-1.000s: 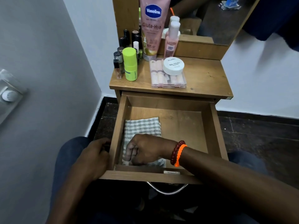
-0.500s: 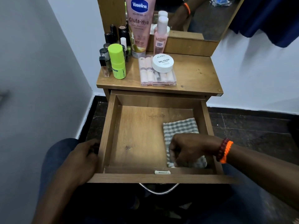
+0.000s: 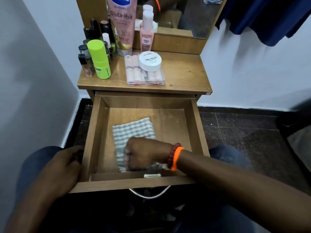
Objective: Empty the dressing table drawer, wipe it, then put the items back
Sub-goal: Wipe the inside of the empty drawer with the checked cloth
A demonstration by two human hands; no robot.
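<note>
The wooden drawer (image 3: 195, 130) of the dressing table is pulled out, with only a grey checked cloth (image 3: 133, 130) lying on its floor near the middle. My right hand (image 3: 144, 153) presses down on the near end of the cloth with curled fingers. My left hand (image 3: 64, 167) grips the drawer's left front corner from outside. On the tabletop (image 3: 183, 76) stand the items: a pink Vaseline tube (image 3: 122, 22), a pink bottle (image 3: 146, 31), a lime green bottle (image 3: 99, 59), several small dark bottles (image 3: 94, 32), a clear case (image 3: 144, 76) and a white nail polish remover jar (image 3: 150, 61) on it.
A mirror (image 3: 193, 15) rises behind the tabletop. White walls close in on the left and right. Dark blue fabric (image 3: 269, 17) hangs at the upper right. A metal handle (image 3: 149, 194) curves under the drawer front. Dark tiled floor (image 3: 235, 128) lies to the right.
My right hand slid the cloth from the drawer's left side to its right side, then back to the middle. My left hand stayed on the drawer's corner.
</note>
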